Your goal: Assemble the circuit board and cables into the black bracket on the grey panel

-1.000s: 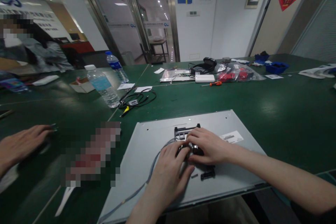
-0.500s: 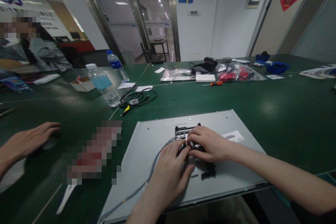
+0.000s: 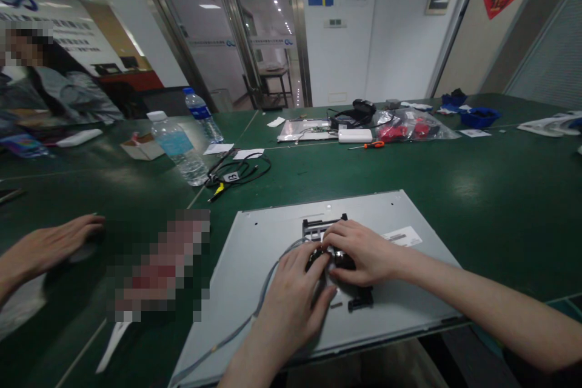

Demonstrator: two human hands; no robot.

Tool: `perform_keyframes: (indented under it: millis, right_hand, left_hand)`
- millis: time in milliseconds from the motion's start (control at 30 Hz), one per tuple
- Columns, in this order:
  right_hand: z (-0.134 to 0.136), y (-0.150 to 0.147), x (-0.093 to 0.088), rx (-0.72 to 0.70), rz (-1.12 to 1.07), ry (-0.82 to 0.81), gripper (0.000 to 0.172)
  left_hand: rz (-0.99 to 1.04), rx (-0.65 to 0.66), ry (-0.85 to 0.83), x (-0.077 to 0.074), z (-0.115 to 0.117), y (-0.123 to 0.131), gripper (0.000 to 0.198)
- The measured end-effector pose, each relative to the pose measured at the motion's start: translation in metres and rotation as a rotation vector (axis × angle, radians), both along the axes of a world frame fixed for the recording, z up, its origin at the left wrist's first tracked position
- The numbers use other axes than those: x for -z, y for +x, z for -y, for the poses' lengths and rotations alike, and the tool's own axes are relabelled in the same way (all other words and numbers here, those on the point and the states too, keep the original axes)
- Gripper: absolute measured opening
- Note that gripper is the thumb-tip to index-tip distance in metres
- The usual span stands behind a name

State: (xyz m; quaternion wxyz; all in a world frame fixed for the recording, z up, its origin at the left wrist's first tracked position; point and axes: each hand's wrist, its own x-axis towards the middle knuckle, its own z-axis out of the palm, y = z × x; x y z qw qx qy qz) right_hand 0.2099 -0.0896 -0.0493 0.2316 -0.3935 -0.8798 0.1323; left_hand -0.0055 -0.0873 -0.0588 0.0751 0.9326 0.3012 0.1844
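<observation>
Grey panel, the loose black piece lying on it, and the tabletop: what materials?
Grey panel: likely sheet metal, matte grey, thin flat edge with small holes. Black piece: probably moulded plastic, dull black, blocky shape. Tabletop: green mat, perhaps rubber or vinyl, semi-gloss with soft light reflections.

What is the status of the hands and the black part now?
Right hand grips black part on grey panel. Left hand touches it. Grey cable runs by left hand, nothing blocking.
</observation>
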Motion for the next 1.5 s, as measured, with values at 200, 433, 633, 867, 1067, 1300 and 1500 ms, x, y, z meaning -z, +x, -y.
perform_keyframes:
  millis: [200, 433, 633, 867, 1067, 1300, 1500]
  right_hand:
    - [0.0002, 0.0007, 0.0017, -0.006, 0.002, -0.006, 0.04]
    - [0.0007, 0.0015, 0.0011, -0.016, -0.008, -0.012, 0.046]
    - [0.0009, 0.0016, -0.0003, -0.021, -0.004, -0.029, 0.053]
    - [0.0008, 0.0024, -0.0006, -0.02, 0.0, -0.032, 0.058]
    - [0.0008, 0.002, -0.0009, -0.025, -0.004, -0.032, 0.054]
    - [-0.0001, 0.0013, -0.0007, -0.021, 0.0, -0.008, 0.045]
    - [0.0001, 0.0003, 0.0001, -0.015, -0.006, -0.008, 0.032]
  left_hand:
    - [0.025, 0.009, 0.017, -0.0011, 0.0006, 0.0005, 0.041]
    - [0.022, 0.01, 0.024, -0.003, 0.0009, 0.0011, 0.04]
    - [0.019, 0.013, -0.003, -0.0033, 0.0009, 0.0007, 0.044]
    - [0.021, 0.016, -0.02, -0.0062, 0.0025, 0.0002, 0.046]
    - [0.031, 0.022, -0.019, -0.0077, 0.0033, 0.0, 0.048]
    - [0.013, 0.008, -0.03, -0.0062, 0.0027, -0.0001, 0.049]
    - [0.012, 0.001, -0.019, -0.0051, 0.0028, -0.0004, 0.055]
